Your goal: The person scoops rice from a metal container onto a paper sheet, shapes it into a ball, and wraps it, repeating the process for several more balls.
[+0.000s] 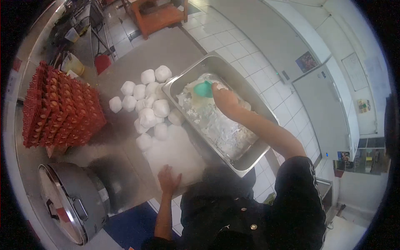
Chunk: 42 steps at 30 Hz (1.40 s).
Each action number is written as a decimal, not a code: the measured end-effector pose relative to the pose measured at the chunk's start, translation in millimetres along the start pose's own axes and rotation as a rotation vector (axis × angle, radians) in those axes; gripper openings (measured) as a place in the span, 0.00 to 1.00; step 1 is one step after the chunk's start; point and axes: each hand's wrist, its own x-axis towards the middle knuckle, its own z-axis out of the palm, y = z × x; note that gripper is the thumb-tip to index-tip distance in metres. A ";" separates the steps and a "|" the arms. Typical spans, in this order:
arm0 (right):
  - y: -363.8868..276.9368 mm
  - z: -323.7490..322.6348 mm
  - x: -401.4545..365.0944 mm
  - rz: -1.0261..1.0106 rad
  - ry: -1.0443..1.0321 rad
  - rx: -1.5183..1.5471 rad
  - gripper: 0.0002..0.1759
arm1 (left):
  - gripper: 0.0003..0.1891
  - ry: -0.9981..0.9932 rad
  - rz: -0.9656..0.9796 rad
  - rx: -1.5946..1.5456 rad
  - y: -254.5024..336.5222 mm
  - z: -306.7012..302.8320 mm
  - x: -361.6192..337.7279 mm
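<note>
My right hand [225, 100] is closed round a green scoop [203, 89], whose bowl rests in white powdery, lumpy material [225, 129] inside a deep steel pan [266, 146]. The pan lies at a slant on the steel table. My left hand [168, 180] lies with its fingers apart at the near edge of a white board or sheet [173, 152], and nothing shows in it. Beyond that hand, several round white balls [147, 118] are heaped left of the pan, some on the white surface.
Stacked red egg trays [62, 106] stand at the left on the steel table [125, 166]. A large lidded pot [75, 202] is at the lower left. Behind are an orange wooden stand [160, 18] and a red stool [102, 63]; white chest freezers [325, 104] line the right.
</note>
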 end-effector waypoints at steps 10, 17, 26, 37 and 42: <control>-20.3 -5.8 -11.8 -0.114 -0.145 -0.067 0.31 | 0.40 -0.060 -0.023 0.012 -4.2 6.5 -2.4; -26.0 11.0 -1.9 -0.110 -0.179 0.002 0.28 | 0.40 -0.046 -0.015 0.017 -5.4 9.4 -4.0; -36.0 88.7 2.1 0.004 -0.369 0.389 0.25 | 0.40 -0.032 0.004 0.001 -0.8 3.1 0.1; 46.2 69.8 0.7 -0.141 -0.855 0.753 0.28 | 0.39 -0.053 0.003 0.070 -1.3 3.4 -0.2; 61.3 22.8 -29.7 -0.104 -0.920 0.396 0.20 | 0.39 -0.069 -0.021 0.079 -1.5 7.5 -4.3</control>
